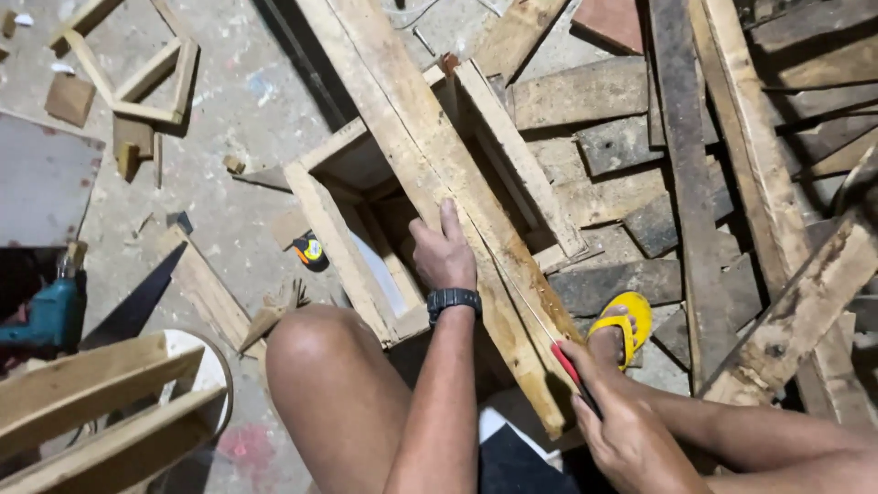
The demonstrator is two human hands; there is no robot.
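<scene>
A long pale wooden plank (416, 137) lies diagonally across an open wooden box frame (340, 242). My left hand (444, 252), with a black watch on the wrist, presses flat on the plank's left edge. My right hand (622, 430) grips the red handle of a hand saw (569, 366) near the plank's lower end. The saw's thin blade (512, 279) runs lengthwise up the plank, close beside my left thumb. My bare knee (320, 352) sits just below the box, and my foot in a yellow sandal (622, 325) rests to the right of the plank.
Dark weathered boards (695, 165) pile up at the right. A tape measure (309, 249) lies left of the box. A teal power drill (50, 316), a black saw blade (133, 306) and a slatted wooden piece (91, 402) sit at lower left. A small wooden frame (137, 73) lies at top left.
</scene>
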